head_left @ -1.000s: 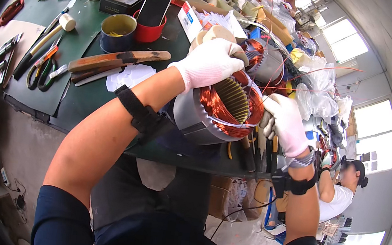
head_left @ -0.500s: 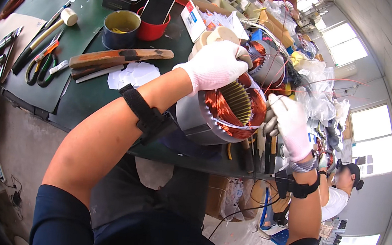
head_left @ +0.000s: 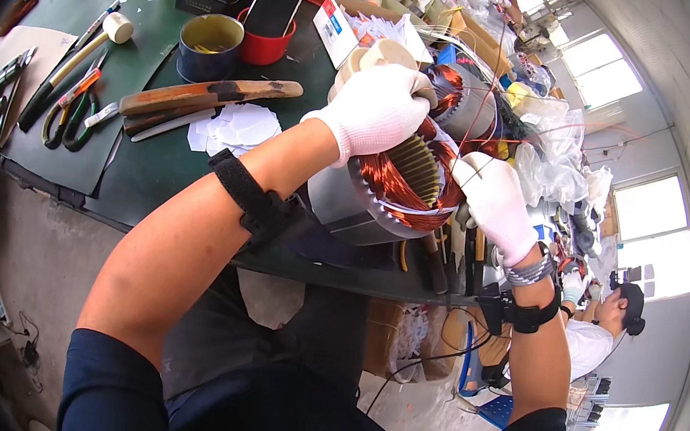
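Observation:
A motor stator [head_left: 336, 206] with a grey metal shell lies at the table's front edge, its bore lined in yellow and ringed by copper windings [head_left: 387, 185]. My left hand [head_left: 379, 115], in a white glove, is closed at the far upper rim of the windings; its fingertips are partly hidden. On the other side, my right hand [head_left: 494, 206], gloved too, has its fingers bent together against the right edge of the windings. What either hand pinches is too small to make out. Thin red wires rise near both hands. A second stator [head_left: 473, 102] lies just behind.
To the left lie wooden sticks [head_left: 204, 97], white paper pieces [head_left: 239, 129], a mallet [head_left: 116, 28] and scissors [head_left: 72, 122]. A dark tin [head_left: 208, 51] and a red bowl [head_left: 264, 48] holding a phone [head_left: 277, 5] stand behind. Another person [head_left: 598, 333] works at the right.
My right hand has moved up and left onto the edge of the windings, its fingers now closer to my left hand. The left hand has barely shifted.

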Available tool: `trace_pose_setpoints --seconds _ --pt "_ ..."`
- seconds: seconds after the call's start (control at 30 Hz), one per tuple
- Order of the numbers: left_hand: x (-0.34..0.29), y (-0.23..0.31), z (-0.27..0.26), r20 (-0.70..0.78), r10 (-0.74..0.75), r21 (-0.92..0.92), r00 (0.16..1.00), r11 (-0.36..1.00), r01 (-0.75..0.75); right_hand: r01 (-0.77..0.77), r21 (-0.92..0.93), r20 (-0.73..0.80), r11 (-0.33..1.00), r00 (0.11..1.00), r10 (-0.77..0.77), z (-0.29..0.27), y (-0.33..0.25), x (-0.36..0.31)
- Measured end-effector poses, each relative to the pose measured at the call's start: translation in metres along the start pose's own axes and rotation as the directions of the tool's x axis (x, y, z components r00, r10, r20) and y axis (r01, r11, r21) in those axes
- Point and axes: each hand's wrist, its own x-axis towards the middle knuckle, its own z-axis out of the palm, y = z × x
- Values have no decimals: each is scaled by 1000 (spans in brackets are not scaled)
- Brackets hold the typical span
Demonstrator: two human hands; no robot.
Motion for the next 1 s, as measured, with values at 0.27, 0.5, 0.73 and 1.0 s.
trace_pose_setpoints --seconds 0.27,0.5,0.73,1.0 --pt "-1 1 -4 28 -26 -24 999 999 26 -54 8 -242 998 969 55 5 -15 7" --pt "0 -1 -1 1 -26 -69 1000 997 26 35 54 -216 998 976 -22 10 2 30" --pt "-2 3 -5 26 -6 -27 1000 1000 6 50 -100 -164 994 984 -66 -4 -11 31" --pt "-5 3 7 -81 -61 30 995 998 64 -221 56 -298 974 927 227 14 -35 18"
